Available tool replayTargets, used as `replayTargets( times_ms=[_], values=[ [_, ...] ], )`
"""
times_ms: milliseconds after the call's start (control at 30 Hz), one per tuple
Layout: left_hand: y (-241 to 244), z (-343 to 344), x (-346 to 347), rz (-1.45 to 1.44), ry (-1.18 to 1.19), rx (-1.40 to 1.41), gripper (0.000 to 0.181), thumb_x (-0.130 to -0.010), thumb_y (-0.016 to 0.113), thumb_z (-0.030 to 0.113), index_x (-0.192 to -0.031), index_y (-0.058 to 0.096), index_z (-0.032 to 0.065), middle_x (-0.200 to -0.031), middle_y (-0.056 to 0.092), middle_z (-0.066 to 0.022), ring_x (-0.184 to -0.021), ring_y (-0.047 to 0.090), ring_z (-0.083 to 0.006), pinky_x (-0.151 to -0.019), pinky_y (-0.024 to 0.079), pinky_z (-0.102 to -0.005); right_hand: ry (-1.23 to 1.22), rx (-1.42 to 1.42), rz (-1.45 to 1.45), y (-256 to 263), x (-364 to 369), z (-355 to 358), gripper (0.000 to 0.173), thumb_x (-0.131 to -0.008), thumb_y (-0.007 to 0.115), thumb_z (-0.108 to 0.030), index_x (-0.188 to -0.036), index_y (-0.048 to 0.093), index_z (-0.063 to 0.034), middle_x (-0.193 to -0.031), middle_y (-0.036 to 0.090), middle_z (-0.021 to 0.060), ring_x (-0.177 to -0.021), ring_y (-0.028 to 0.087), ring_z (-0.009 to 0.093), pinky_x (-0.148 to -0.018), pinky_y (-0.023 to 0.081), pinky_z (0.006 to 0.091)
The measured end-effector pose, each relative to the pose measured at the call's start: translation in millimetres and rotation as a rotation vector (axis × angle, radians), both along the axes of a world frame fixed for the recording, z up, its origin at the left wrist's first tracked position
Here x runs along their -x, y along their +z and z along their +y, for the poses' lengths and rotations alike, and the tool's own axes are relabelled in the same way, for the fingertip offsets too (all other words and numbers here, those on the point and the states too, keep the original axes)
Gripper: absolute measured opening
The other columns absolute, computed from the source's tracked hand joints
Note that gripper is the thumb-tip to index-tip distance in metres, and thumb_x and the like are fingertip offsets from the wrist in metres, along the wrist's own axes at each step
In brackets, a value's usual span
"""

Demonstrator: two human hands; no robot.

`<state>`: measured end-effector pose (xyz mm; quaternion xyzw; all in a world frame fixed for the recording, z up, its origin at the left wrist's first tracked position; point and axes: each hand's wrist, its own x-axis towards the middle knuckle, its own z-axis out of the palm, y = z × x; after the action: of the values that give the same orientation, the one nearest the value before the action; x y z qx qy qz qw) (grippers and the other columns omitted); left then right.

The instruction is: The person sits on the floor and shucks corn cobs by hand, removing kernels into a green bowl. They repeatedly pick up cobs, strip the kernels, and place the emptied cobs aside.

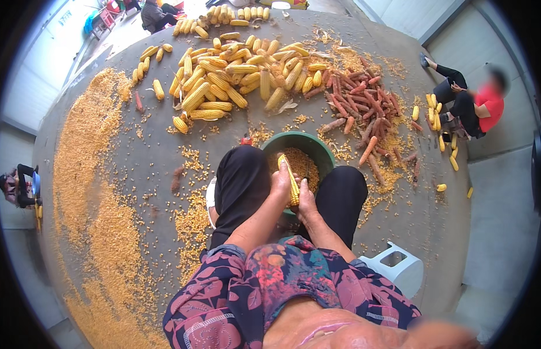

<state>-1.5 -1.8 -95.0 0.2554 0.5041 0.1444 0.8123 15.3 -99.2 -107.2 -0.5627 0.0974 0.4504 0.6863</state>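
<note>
Between my knees stands a green tub (pixel 326 152) holding loose corn kernels (pixel 308 163). Over it I hold a yellow corn cob (pixel 292 185), partly stripped of kernels along one side. My left hand (pixel 281 181) grips the cob from the left, its thumb near the upper end. My right hand (pixel 306 198) is closed around the lower end, its thumb against the cob. The fingers beneath the cob are partly hidden. A thin dark rod or edge shows inside the tub beside the cob; I cannot tell what it is.
Beyond the tub lies a heap of unshelled corn cobs (pixel 226 78), with bare reddish cobs (pixel 362 96) at its right. Loose kernels (pixel 91 152) spread widely at left. A white plastic stool (pixel 397 266) is at lower right. People sit at right (pixel 475 100), far left (pixel 21 185) and top left (pixel 156 17).
</note>
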Motion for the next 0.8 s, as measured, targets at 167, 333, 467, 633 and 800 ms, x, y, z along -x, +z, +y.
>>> replayTargets(
  times_ms=[167,333,467,633,800],
  values=[
    [-18,6,-2,0.014,0.024,-0.032,0.058,-0.096,0.042,0.054,-0.102,0.055,-0.002,-0.081,0.06,-0.0137,-0.066,0.06,-0.0229,-0.062,0.054,-0.0393,0.139,-0.016,-0.239,21,3,2,0.059,-0.101,0.035,-0.049,-0.128,0.053,-0.0001,-0.119,0.061,0.0085,-0.11,0.056,0.016,-0.098,0.04,0.0298],
    [-27,5,-3,0.093,-0.092,-0.046,0.061,-0.096,0.044,0.054,-0.111,0.055,-0.0048,-0.084,0.063,-0.0159,-0.067,0.063,-0.0253,-0.061,0.054,-0.0401,0.395,0.074,-0.581,28,2,-6,0.061,-0.1,0.038,-0.05,-0.121,0.058,0.0034,-0.11,0.062,0.0112,-0.104,0.055,0.015,-0.094,0.039,0.0287],
    [-31,9,1,0.093,-0.151,-0.049,0.06,-0.096,0.045,0.053,-0.11,0.055,-0.0047,-0.082,0.063,-0.0153,-0.067,0.063,-0.0255,-0.06,0.054,-0.0405,0.448,0.222,-0.339,47,3,-7,0.059,-0.099,0.04,-0.05,-0.118,0.059,0.0025,-0.104,0.063,0.0096,-0.097,0.056,0.014,-0.088,0.042,0.0278],
    [-12,3,2,0.074,-0.192,-0.021,0.06,-0.096,0.044,0.053,-0.109,0.056,-0.0044,-0.082,0.063,-0.0146,-0.067,0.062,-0.0273,-0.063,0.054,-0.043,0.377,0.166,-0.317,45,5,-13,0.06,-0.097,0.038,-0.058,-0.108,0.061,-0.0043,-0.084,0.058,0.0025,-0.069,0.051,0.011,-0.061,0.041,0.0257],
    [-19,7,3,-0.029,-0.096,0.108,0.061,-0.098,0.037,0.055,-0.12,0.052,0.0,-0.091,0.062,-0.0167,-0.076,0.063,-0.03,-0.071,0.054,-0.0461,0.342,0.092,-0.149,59,9,-16,0.061,-0.088,0.041,-0.072,-0.101,0.059,-0.0153,-0.066,0.045,-0.0059,-0.05,0.037,0.006,-0.042,0.026,0.0211]
  ],
)
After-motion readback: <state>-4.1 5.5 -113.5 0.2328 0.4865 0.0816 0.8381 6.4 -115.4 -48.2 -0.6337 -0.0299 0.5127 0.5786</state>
